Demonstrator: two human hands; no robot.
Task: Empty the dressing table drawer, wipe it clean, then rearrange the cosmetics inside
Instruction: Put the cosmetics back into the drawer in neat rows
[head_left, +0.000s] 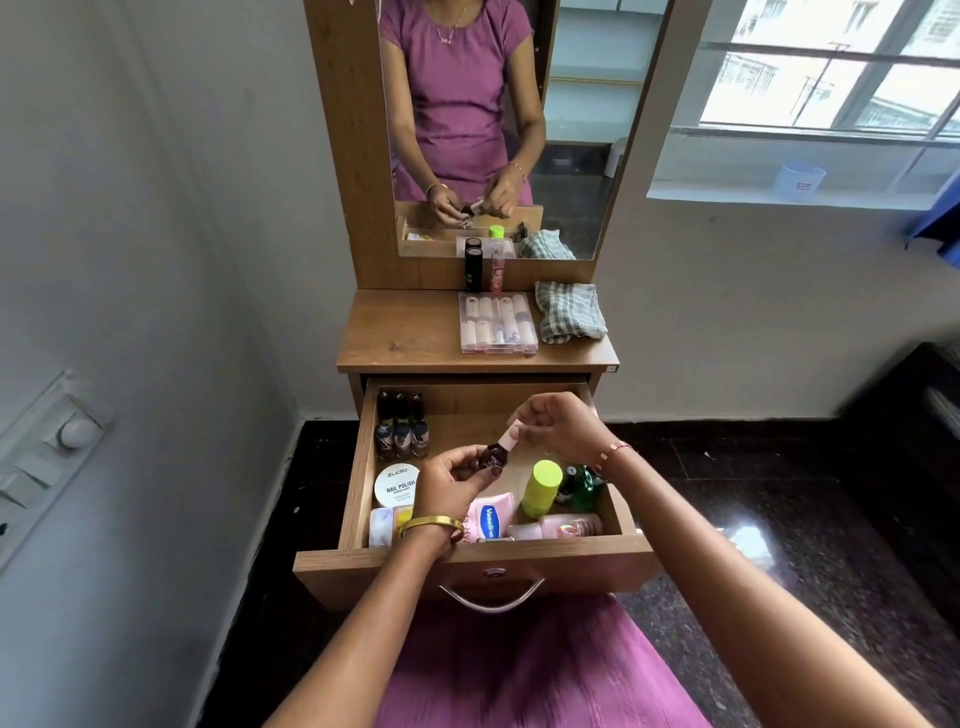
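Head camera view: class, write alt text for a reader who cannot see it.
Two hands hold a small dark nail polish bottle over an open wooden drawer: the left hand grips the bottle, the right hand pinches its pink cap. Cosmetics fill the drawer; a checked cloth lies on the tabletop.
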